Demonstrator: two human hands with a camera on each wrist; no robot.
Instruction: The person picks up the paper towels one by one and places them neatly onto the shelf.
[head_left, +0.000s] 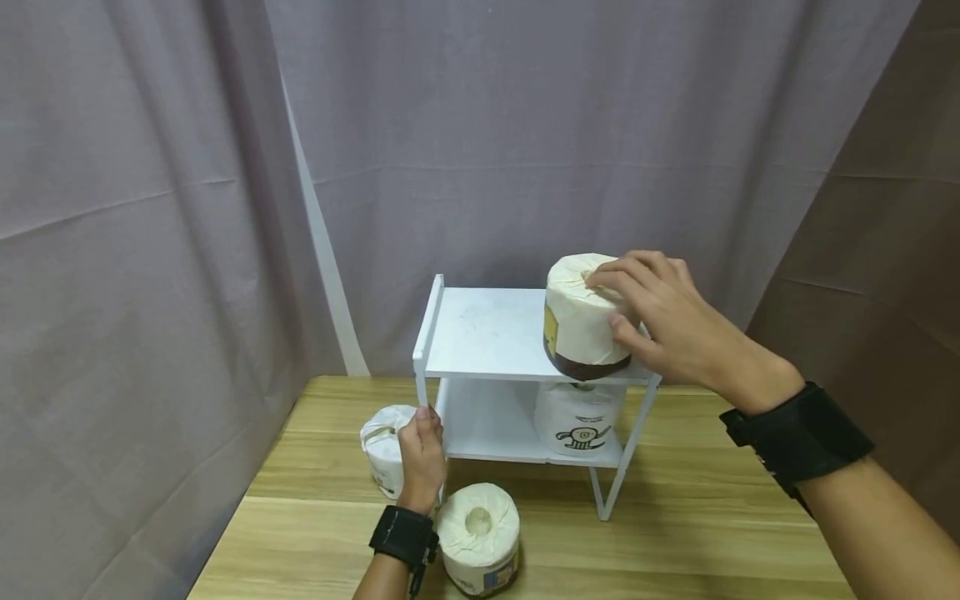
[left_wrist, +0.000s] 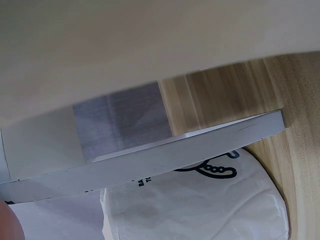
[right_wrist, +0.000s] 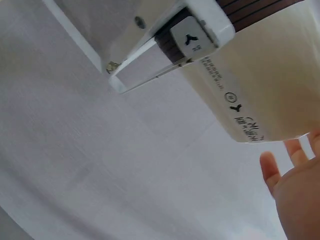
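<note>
A wrapped toilet roll (head_left: 588, 321) with a dark lower band stands at the right end of the upper board of a white two-tier shelf (head_left: 487, 333). My right hand (head_left: 660, 312) holds this roll from above, fingers at its core hole and thumb against its side. In the right wrist view the roll (right_wrist: 265, 80) overlaps the shelf's white end, with fingertips (right_wrist: 270, 167) by its top rim. My left hand (head_left: 423, 454) grips the shelf's left front leg, a pale bar (left_wrist: 150, 162) in the left wrist view. Another toilet roll (head_left: 581, 425) stands on the lower board.
One toilet roll (head_left: 478, 537) stands on the wooden table (head_left: 720, 500) in front of the shelf. Another roll (head_left: 382, 450) is left of the shelf, partly behind my left hand. Grey curtains (head_left: 487, 150) hang behind the table.
</note>
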